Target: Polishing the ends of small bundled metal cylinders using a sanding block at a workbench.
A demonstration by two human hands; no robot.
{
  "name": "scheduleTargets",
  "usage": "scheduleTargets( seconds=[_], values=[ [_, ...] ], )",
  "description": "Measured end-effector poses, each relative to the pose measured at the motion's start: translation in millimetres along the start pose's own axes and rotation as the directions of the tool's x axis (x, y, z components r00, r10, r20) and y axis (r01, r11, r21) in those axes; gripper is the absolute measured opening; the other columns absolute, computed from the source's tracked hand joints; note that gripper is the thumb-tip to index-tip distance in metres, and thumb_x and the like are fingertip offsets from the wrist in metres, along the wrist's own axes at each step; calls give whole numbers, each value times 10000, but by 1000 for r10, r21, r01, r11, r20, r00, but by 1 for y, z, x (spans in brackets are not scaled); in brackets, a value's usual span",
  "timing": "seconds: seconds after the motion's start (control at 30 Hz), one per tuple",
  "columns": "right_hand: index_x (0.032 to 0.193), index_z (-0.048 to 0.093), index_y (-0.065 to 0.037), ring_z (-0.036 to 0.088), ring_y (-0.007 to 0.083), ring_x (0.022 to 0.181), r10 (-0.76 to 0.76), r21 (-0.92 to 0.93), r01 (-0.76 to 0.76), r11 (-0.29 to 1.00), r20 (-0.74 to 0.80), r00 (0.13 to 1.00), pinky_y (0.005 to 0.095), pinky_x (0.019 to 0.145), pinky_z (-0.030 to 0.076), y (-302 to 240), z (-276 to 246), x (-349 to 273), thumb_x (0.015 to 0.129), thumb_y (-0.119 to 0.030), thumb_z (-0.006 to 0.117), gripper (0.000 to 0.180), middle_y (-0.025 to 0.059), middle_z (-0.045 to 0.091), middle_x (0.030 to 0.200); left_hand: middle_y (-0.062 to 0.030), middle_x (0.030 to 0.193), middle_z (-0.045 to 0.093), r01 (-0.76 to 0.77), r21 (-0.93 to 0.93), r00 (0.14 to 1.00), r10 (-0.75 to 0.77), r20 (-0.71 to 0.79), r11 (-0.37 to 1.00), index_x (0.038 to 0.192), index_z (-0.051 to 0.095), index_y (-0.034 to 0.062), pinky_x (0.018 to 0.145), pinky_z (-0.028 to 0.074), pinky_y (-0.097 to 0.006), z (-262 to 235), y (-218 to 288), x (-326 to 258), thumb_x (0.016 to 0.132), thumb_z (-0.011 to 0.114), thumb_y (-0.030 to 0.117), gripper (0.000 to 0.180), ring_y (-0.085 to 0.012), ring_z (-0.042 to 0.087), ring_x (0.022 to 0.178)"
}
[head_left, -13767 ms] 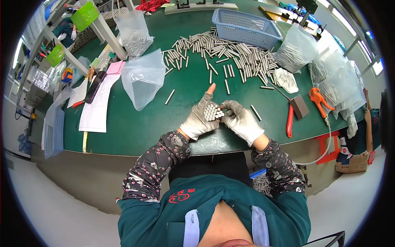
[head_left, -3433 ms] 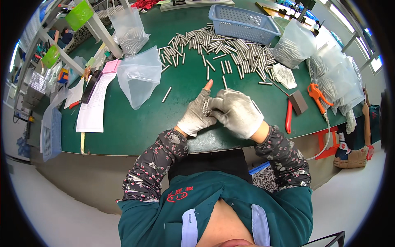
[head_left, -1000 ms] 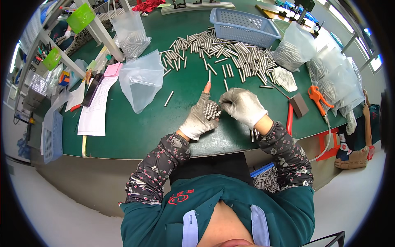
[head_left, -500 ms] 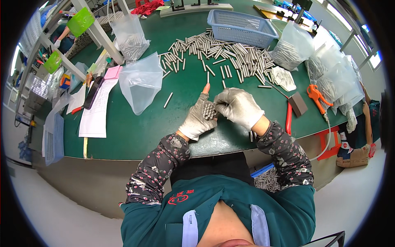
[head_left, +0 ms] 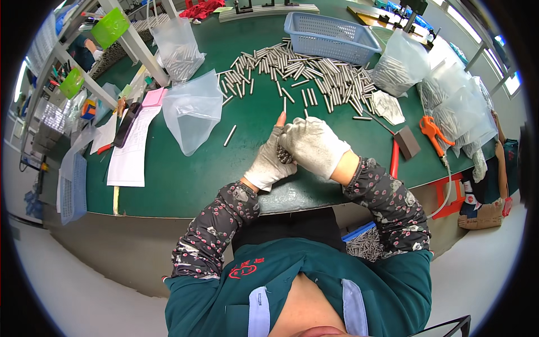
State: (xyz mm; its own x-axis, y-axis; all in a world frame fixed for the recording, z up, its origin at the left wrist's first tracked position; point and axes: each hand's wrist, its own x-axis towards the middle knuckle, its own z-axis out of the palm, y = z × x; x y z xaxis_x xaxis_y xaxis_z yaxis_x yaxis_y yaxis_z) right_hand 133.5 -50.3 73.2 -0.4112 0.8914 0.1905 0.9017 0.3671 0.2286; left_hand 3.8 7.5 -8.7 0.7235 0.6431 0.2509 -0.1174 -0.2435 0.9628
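Observation:
A tight bundle of short metal pins sits in my left hand, which is gloved with a bare thumb and wrapped round it. The pins' round ends face up. Over the bundle's upper right side lies my gloved right hand, fingers bent and closed against it; whatever they pinch is hidden beneath the glove. Just beyond the left thumb a single pin lies on the green table. Farther off spreads a large heap of loose metal pins, and one stray pin lies to the left.
Behind the heap stands a blue plastic basket. Clear bags of pins stand at the right, near an orange air gun and a dark block. An empty-looking bag and paper sheets lie left.
My right hand has moved left, from the bundle's right edge to over its top, covering most of the pin ends. The left hand has stayed in place.

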Motion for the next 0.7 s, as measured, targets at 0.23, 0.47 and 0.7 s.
scheduleTargets(
  seconds=[0.23,0.47,0.7],
  values=[
    [808,571,-63,559,275,771,166,378,-101,920,-144,976,369,662,449,9,-6,-8,701,-168,612,156,93,567,756,25,1086,470,157,-274,987,-139,84,949,1433,58,199,804,408,-197,2,19,-1,587,618,-130,1067,-77,478,910],
    [766,586,-71,567,264,718,201,454,-80,888,-227,953,364,663,459,20,-20,-10,719,-131,617,82,86,561,701,25,930,491,146,-257,989,-135,59,956,1433,54,207,700,429,-190,1,12,-2,589,619,-121,1067,-65,479,744],
    [804,664,-130,609,292,756,-5,365,-336,868,684,730,377,670,479,43,-17,-42,693,-217,596,156,89,642,798,5,805,554,52,-18,998,-52,18,998,1430,58,229,694,453,-214,1,3,-1,603,632,-66,1049,-79,516,695]
  ],
)
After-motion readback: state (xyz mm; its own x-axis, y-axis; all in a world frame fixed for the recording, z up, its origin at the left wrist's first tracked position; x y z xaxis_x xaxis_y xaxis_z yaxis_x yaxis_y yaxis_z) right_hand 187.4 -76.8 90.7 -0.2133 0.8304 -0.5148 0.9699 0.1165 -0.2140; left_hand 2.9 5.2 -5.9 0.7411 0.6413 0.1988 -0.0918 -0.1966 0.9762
